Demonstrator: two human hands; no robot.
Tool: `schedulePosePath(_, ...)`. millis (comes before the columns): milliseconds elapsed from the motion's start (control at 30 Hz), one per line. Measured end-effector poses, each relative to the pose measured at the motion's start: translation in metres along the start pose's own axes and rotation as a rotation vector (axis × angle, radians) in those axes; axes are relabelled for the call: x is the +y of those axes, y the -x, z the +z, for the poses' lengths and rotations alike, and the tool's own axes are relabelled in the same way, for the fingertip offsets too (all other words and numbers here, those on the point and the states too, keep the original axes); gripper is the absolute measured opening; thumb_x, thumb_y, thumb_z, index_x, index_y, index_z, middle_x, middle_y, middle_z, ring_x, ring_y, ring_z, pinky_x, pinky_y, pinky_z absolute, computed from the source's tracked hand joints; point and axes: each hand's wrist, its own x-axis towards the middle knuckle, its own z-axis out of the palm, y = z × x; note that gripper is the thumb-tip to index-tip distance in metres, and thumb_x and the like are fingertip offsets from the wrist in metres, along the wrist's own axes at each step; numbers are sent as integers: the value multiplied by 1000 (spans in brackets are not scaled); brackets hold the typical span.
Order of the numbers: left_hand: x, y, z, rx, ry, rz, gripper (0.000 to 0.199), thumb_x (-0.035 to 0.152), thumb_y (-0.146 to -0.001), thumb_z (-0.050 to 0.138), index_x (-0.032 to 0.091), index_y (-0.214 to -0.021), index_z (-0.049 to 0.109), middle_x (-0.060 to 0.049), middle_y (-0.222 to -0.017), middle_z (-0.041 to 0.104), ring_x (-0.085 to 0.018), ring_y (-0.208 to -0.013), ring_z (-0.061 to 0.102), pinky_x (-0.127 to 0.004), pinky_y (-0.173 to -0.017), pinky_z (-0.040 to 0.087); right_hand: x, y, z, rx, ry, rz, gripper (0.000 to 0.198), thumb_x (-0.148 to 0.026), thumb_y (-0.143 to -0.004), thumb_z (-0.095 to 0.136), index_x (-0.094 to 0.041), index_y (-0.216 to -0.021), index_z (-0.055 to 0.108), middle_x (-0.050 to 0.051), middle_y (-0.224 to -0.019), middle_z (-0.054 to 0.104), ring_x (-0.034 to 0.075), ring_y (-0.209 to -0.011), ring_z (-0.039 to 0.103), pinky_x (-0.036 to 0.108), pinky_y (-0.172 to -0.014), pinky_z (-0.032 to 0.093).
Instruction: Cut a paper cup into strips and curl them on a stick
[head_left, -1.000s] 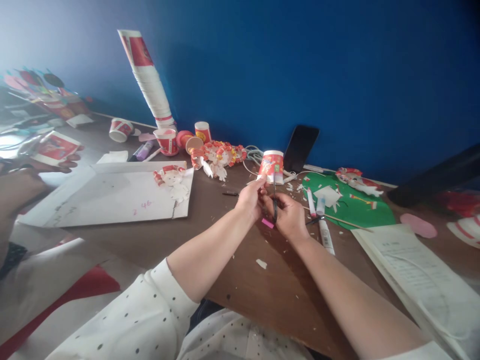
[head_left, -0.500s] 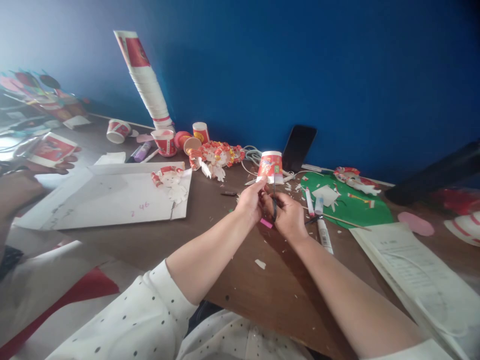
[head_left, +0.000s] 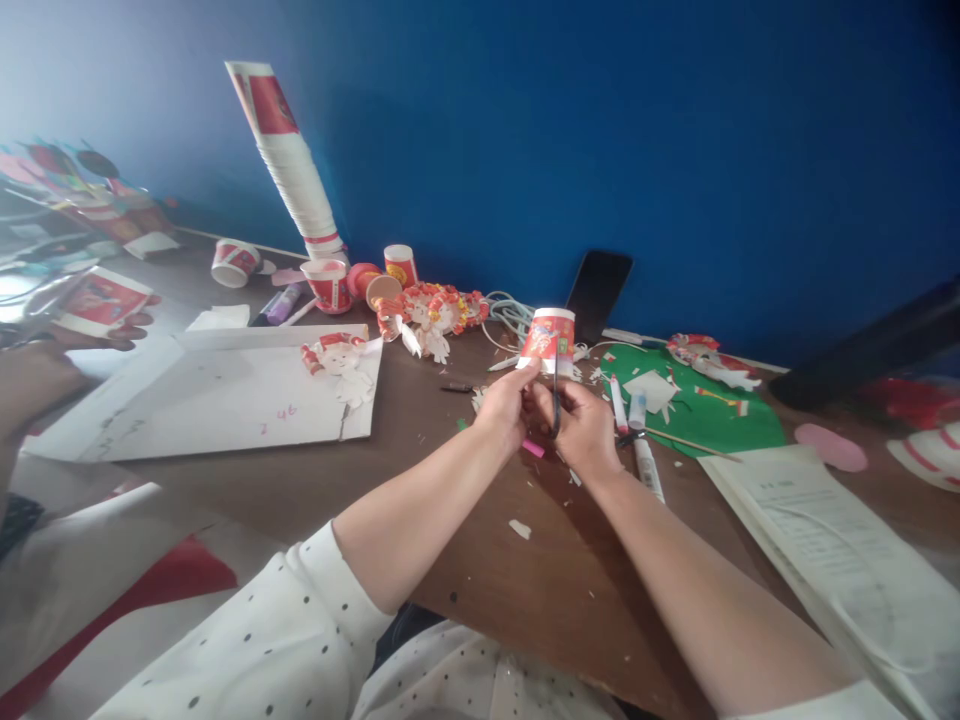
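My left hand (head_left: pixel 504 405) is closed on the lower edge of a red and white paper cup (head_left: pixel 546 335), its thumb against the printed side. The cup is tilted slightly to the right, bottom end up. Dark-handled scissors (head_left: pixel 556 405) are in my right hand (head_left: pixel 589 425), with the fingers wrapped round the handles. Their blades point up and lie against the front of the cup. Beneath my hands are a bright pink strip (head_left: pixel 533 449) and small white paper scraps (head_left: pixel 520 528) on the brown table (head_left: pixel 450 540).
A tall stack of paper cups (head_left: pixel 292 170) leans by the blue wall. A phone (head_left: pixel 598 295) rests upright against it. Right lie a green sheet (head_left: pixel 742 415), markers (head_left: pixel 648 470) and printed papers (head_left: pixel 840 530). Left is a white board (head_left: pixel 202 400); another person's hand (head_left: pixel 131 333) holds a cut cup piece.
The cup has shifted a little to the right and down and leans more to the right. My hands have moved slightly with it, still holding cup and scissors.
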Motion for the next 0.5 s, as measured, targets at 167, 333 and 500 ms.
schedulePosePath(167, 0, 1, 0, -2, -2, 18, 39, 39, -69, 73, 17, -50, 47, 2, -38, 46, -8, -32, 42, -21, -39, 32, -2, 1, 0, -13, 6, -4, 29, -44, -76, 66, -15, -82, 68, 4, -70, 68, 16, -62, 59, 25, -56, 45)
schedulePosePath(333, -1, 2, 0, -37, -15, -5, 39, 38, -73, 69, 17, -48, 47, 0, -39, 49, -8, -33, 43, -21, -38, 31, 2, -1, -1, 25, -3, 6, 34, -46, -75, 66, -15, -89, 69, 7, -74, 70, 17, -65, 61, 26, -58, 47)
schedulePosePath(500, -3, 3, 2, 10, 11, -25, 33, 34, -73, 69, 17, -53, 49, 2, -42, 49, -8, -33, 43, -21, -37, 32, -2, -1, -1, 57, 24, 8, 36, -47, -75, 66, -14, -89, 71, 7, -74, 70, 17, -63, 62, 26, -56, 46)
